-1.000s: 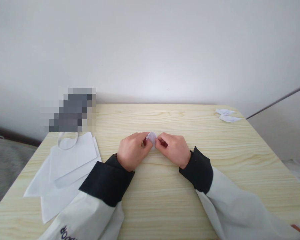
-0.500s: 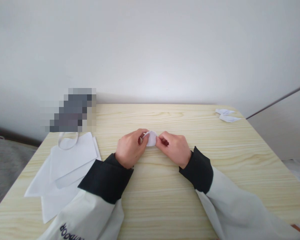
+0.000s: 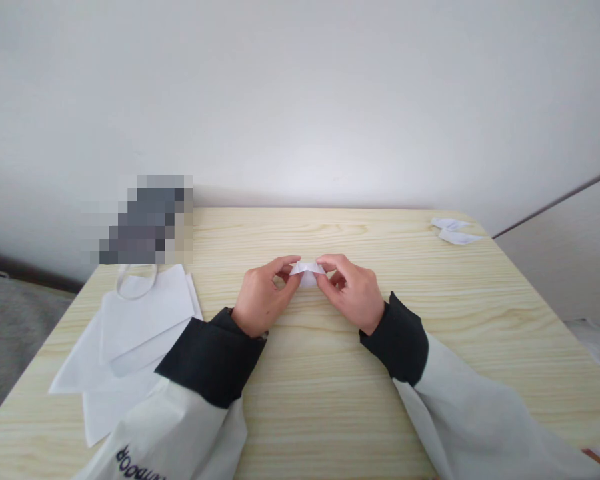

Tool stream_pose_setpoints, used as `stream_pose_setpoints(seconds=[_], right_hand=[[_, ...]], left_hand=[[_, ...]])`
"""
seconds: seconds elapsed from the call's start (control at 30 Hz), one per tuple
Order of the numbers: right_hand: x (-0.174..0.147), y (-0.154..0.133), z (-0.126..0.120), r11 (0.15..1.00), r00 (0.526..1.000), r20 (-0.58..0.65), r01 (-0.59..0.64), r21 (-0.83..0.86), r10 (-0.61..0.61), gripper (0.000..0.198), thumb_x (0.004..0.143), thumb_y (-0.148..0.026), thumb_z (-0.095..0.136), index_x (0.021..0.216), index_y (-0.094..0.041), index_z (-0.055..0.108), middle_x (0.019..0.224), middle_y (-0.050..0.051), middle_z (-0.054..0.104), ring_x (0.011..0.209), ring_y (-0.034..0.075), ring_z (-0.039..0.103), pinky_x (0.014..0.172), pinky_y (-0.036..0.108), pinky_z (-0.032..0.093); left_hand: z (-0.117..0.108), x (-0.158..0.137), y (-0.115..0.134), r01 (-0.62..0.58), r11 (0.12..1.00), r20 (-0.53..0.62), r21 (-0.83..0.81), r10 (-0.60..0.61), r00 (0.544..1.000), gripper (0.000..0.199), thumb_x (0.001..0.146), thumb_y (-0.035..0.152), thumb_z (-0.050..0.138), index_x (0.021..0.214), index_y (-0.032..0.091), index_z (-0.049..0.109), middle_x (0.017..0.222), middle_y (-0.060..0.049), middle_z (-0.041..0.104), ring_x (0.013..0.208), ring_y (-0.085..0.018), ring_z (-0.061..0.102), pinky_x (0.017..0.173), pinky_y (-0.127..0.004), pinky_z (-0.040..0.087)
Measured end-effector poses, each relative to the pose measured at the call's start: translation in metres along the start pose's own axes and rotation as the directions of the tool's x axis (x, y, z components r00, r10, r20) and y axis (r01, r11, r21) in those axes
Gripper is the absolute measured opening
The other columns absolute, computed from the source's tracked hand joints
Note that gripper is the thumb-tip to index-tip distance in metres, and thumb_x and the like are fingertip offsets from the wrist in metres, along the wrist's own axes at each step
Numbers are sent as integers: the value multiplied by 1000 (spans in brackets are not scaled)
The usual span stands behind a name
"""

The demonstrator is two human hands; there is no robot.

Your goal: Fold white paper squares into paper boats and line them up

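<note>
A small folded piece of white paper (image 3: 309, 272) is held between my two hands over the middle of the table. My left hand (image 3: 266, 293) pinches its left end between thumb and fingers. At the right end, my right hand (image 3: 353, 291) grips the paper the same way. The paper bends in the middle, with creased flaps at its upper edge and a lower part hanging between the thumbs. Parts of both ends are covered by my fingertips.
Several white paper sheets (image 3: 147, 313) lie at the left, with a white loop (image 3: 136, 283) on top. Behind them is a pixelated dark object (image 3: 143, 223). Two folded white paper pieces (image 3: 457, 237) rest at the far right of the wooden table (image 3: 320, 413). A wall (image 3: 300, 100) stands behind.
The paper has turned from a rounded, curved face to a wider creased shape. My right fingers have risen onto its upper edge, and both hands now grip its ends evenly.
</note>
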State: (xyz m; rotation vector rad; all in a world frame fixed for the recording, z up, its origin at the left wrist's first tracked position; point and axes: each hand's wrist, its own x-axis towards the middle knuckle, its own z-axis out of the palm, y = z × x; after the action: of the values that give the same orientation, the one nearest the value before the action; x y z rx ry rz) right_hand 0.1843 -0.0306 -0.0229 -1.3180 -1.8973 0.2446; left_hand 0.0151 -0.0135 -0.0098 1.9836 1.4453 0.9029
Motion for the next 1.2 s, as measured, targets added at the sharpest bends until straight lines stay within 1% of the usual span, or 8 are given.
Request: stream_pose_setpoints(seconds=[0.17,0.33,0.47,0.6,0.73,0.87,1.07,1.2], right_hand=[[0,0,-1,995,995,-38,96,11,-96,17,84,-22,50,97,-20,61,93,2,69,57,7,61,56,17,47],[0,0,-2,985,984,-49,168,-29,-169,17,83,-18,50,94,-19,63,76,1,68,56,8,60,55,18,46],[1,1,-4,990,987,-68,142,-25,-143,18,84,-18,49,96,-20,63,82,0,69,59,8,61,55,18,46],[1,3,-6,980,976,-93,190,-65,-196,19,85,-17,49,95,-20,64,74,0,68,58,8,59,54,19,45],[1,7,-7,956,955,-87,276,-102,-285,20,86,-17,50,98,-20,66,75,0,68,62,8,61,55,19,44],[2,10,-6,941,936,-104,328,-84,-335,24,84,-14,51,102,-21,65,87,1,69,73,9,64,62,18,48],[2,7,-6,954,957,-104,280,103,-270,28,82,-10,49,103,-20,65,90,4,67,80,12,63,71,23,51],[3,4,-9,951,992,-29,125,283,-121,25,82,-15,50,104,-19,61,87,4,68,72,12,63,69,25,51]], left_hand=[[0,0,-4,-7,1000,31,-20,8,999,32,82,31,48,105,17,66,81,-2,71,52,-12,56,53,-23,46],[2,-1,-6,-12,986,32,-168,17,999,31,80,25,48,106,14,63,91,-6,69,66,-15,63,55,-23,49],[-4,1,0,100,925,201,-367,-27,979,30,77,25,51,103,12,58,82,-7,68,66,-16,64,46,-20,44],[-13,5,8,235,818,352,-525,-43,935,30,77,32,51,95,10,61,80,-8,67,68,-19,63,46,-23,46],[-17,8,11,269,828,371,-492,-80,925,36,79,43,53,86,10,64,79,-9,67,67,-18,62,48,-23,47],[-15,9,6,304,838,417,-453,-102,903,37,76,46,59,89,11,63,73,-5,67,66,-16,62,51,-22,47],[-11,9,-1,302,812,374,-499,-113,921,32,73,43,63,86,13,60,73,-3,64,68,-14,61,50,-21,49],[-8,9,-2,291,803,371,-521,-95,924,29,72,39,66,83,13,59,74,-2,65,67,-14,61,49,-19,48]])
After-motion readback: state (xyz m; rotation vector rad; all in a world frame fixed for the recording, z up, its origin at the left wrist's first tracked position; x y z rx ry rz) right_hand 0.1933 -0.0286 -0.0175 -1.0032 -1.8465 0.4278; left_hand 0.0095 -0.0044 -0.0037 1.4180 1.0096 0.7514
